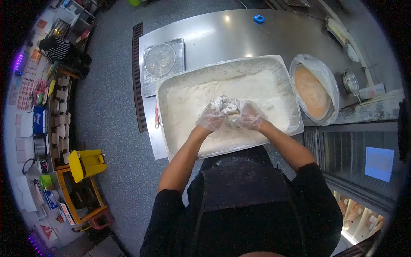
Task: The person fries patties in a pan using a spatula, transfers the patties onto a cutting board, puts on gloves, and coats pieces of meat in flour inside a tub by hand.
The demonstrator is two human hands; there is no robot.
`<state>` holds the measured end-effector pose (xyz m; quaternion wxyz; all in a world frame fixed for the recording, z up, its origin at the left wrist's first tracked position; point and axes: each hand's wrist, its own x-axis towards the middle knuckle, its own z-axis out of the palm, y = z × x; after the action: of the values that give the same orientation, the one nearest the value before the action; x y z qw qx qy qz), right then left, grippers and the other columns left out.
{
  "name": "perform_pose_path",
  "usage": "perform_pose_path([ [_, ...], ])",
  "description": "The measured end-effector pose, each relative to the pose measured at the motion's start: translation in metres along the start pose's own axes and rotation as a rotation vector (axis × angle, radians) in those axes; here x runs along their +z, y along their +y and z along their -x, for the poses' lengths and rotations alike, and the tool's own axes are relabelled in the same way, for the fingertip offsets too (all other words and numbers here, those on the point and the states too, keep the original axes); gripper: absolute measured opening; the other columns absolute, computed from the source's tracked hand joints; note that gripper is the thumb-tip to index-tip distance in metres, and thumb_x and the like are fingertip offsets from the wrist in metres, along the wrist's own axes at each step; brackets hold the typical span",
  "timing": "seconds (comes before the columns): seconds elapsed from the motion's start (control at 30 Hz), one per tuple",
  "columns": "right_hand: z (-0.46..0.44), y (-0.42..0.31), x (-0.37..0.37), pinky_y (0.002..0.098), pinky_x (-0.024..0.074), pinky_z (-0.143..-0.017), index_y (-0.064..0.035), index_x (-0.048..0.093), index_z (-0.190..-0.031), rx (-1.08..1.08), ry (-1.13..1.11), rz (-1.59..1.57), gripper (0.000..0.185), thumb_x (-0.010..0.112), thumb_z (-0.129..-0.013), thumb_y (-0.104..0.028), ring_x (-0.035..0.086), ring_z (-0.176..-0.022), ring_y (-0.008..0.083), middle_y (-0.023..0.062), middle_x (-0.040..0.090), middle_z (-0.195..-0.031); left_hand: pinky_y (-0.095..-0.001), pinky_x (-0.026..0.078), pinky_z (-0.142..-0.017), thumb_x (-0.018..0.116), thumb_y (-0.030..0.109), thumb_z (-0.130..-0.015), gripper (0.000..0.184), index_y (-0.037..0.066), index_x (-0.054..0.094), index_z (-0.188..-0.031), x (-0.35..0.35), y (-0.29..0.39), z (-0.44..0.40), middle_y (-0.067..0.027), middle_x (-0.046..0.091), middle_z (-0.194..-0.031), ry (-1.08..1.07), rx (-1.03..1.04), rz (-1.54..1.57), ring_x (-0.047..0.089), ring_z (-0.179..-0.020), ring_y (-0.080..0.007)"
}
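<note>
A large white tub point(160, 115) in front of me holds a thick bed of pale flour point(257, 83). Both my hands wear clear plastic gloves dusted with white. Near the middle of the tub, my left hand point(212, 118) closes on one side of a lumpy, flour-coated piece point(223, 104). From the other side, my right hand point(250, 115) has its fingers curled against the same piece. The coating hides what the piece is made of. My fingertips are partly hidden by the gloves and flour.
Right of the tub, a plastic-lined bowl point(334, 100) holds an orange-pink mixture point(310, 92). A floury metal tray point(180, 51) with a round sieve lies left on the steel table point(205, 34). A small blue device point(259, 19) sits farther back. Another person point(60, 49) stands far left, near a yellow bin point(87, 165).
</note>
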<state>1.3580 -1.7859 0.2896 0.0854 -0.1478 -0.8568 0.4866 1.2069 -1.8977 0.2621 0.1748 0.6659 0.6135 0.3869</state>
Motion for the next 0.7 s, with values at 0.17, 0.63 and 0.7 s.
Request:
perform_pose_path([
  [0.17, 0.004, 0.037, 0.004, 0.0363, 0.0476, -0.077, -0.001, 0.061, -0.102, 0.13, -0.01, 0.061, 0.035, 0.067, -0.079, -0.027, 0.061, -0.082, 0.0262, 0.0181, 0.064, -0.093, -0.0402, 0.043, -0.09, 0.055, 0.016, -0.085, 0.026, 0.003, 0.058, -0.107, 0.004, -0.02, 0.013, -0.016, 0.059, -0.106, -0.058, -0.075, -0.085, 0.054, -0.103, -0.0322],
  [0.63, -0.01, 0.03, 0.006, 0.0378, 0.045, -0.086, -0.0031, 0.059, -0.114, 0.058, -0.094, -0.265, 0.044, 0.065, -0.08, -0.031, 0.06, -0.092, 0.0272, 0.0156, 0.062, -0.108, -0.0275, 0.048, -0.076, 0.06, 0.021, -0.088, 0.027, 0.004, 0.059, -0.11, -0.005, -0.027, 0.019, -0.0049, 0.062, -0.099, 0.045, -0.52, 0.636, 0.058, -0.089, -0.0134],
  [0.7, -0.011, 0.019, 0.002, 0.0365, 0.0449, -0.085, -0.0015, 0.061, -0.109, 0.28, -0.185, -0.206, 0.038, 0.063, -0.081, -0.027, 0.06, -0.091, 0.0244, 0.0157, 0.063, -0.106, -0.0262, 0.048, -0.07, 0.061, 0.019, -0.088, 0.027, 0.004, 0.059, -0.109, -0.012, -0.03, 0.02, -0.0039, 0.062, -0.096, -0.045, -0.522, 0.574, 0.058, -0.083, -0.0115],
])
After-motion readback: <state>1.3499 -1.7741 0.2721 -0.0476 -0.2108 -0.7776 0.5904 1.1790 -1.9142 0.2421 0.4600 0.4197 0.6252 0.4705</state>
